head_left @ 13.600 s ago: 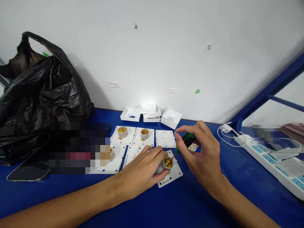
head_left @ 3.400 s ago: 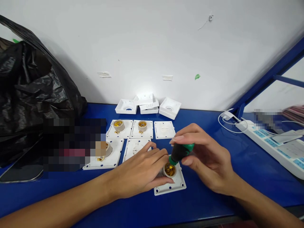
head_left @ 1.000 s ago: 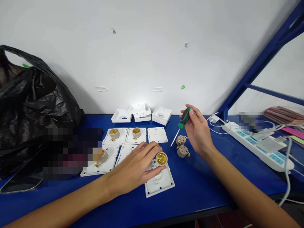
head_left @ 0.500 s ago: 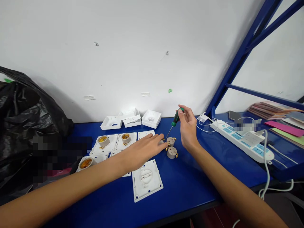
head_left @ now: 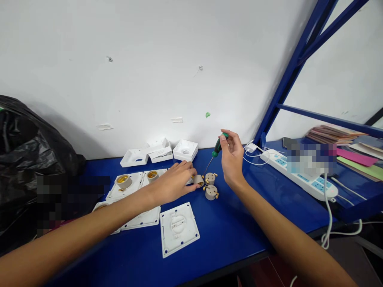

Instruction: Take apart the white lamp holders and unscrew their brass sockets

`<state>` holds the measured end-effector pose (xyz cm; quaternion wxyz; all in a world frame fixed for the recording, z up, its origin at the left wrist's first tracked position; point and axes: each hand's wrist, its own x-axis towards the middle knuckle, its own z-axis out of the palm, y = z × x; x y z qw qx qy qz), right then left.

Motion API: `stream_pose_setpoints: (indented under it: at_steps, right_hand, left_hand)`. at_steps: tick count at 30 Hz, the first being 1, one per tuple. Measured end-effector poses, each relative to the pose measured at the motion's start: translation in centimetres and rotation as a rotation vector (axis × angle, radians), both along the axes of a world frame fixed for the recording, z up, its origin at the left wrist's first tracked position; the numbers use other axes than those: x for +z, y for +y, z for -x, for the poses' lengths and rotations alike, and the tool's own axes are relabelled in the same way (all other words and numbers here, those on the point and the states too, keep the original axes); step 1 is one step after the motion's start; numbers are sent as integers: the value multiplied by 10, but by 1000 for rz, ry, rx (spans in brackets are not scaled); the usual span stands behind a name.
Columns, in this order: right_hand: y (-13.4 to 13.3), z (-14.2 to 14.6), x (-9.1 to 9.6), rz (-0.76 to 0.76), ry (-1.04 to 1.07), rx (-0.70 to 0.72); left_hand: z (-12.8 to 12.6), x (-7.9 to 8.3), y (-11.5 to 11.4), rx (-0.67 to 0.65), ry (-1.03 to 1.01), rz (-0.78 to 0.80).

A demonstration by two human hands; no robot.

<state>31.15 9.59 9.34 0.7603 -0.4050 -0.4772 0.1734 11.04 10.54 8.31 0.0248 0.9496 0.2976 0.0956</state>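
Note:
My left hand [head_left: 176, 179] pinches a beige lamp socket [head_left: 198, 180] between thumb and fingers, just above or on the blue table. The socket is tilted, and the fingers cover its left side. My right hand [head_left: 232, 157] is closed around the green-and-black handle of a screwdriver [head_left: 218, 148]. Its thin shaft slants down to the left, with the tip at the brass terminal by the held socket; whether it sits in a screw I cannot tell. Two more sockets, an upper one [head_left: 210, 178] and a lower one [head_left: 211, 192], stand close by with brass tabs sticking out.
White square plates, one bare [head_left: 179, 229], lie left and in front; some carry sockets [head_left: 123, 181]. White box covers [head_left: 185, 150] are piled against the wall. A power strip [head_left: 299, 175] with cables lies right, under a blue frame [head_left: 284, 87]. A black bag [head_left: 38, 143] stands left.
The view has swung slightly right. More of the socket in my left hand now shows, with the fingers drawn back to its left side. The screwdriver stays in my right hand.

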Motion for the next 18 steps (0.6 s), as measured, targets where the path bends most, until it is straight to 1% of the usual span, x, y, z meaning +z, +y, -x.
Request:
stream_pose_setpoints:
  at_steps: [2,6,9,13,18]
  right_hand:
    - [0,0,0,-3,-7,-7]
    - [1,-1,-1,2,-22,-18]
    - [1,-1,-1,10,-33,-22]
    - [-1,0,-1,7,-42,-17]
    - [-3,2,1,5,-47,-17]
  left_hand:
    - [0,-2,-2,-17,-9,7]
    - [3,-3,-13,-60,-31,-2]
    - [8,-2,-20,-60,-70,28]
    - [14,-1,-20,-23,-126,87]
    - [11,-7,-18,-17,-173,99]
